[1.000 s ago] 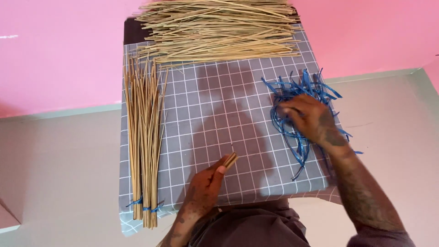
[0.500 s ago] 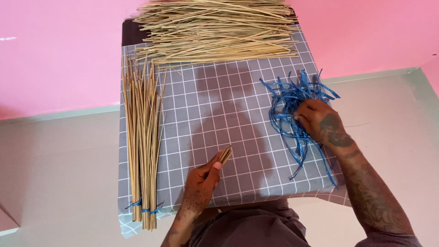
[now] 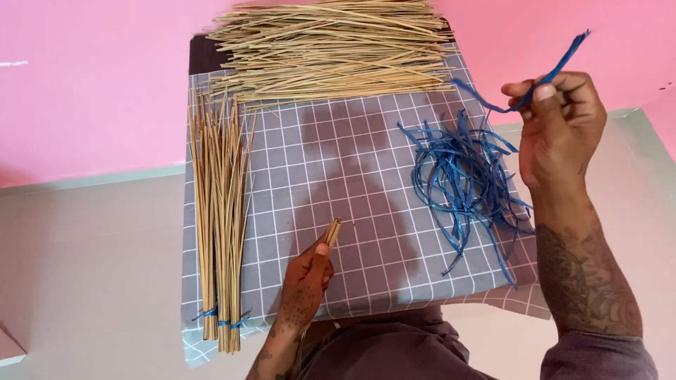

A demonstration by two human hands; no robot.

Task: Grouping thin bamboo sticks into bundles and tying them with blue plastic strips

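The right hand [image 3: 563,127] is raised above the right edge of the bench [image 3: 366,183], its fingers closed in a pinch on one blue strip [image 3: 546,74]. The strip runs up and to the right from the fingertips, and its lower end curves down to the left towards the bench, hanging clear of the surface. Below and to the left of that hand lies a loose tangle of blue strips [image 3: 465,183] on the right part of the grey grid cloth [image 3: 317,162] that covers the bench.

The left hand [image 3: 306,285] rests near the front edge of the bench, about the middle, closed round a small bunch of sticks [image 3: 332,231]. The ends of the bunch poke out past the thumb and point up and slightly right, over the cloth.

On the left side of the cloth lie tied bundles [image 3: 222,225] of pale sticks, lengthwise from front to back, bound with blue strips at the near end. Across the far edge of the bench a large loose pile of sticks [image 3: 331,49] lies crosswise, well apart from both hands. Behind the bench is a pink wall [image 3: 84,84], and around it a pale floor [image 3: 84,281].
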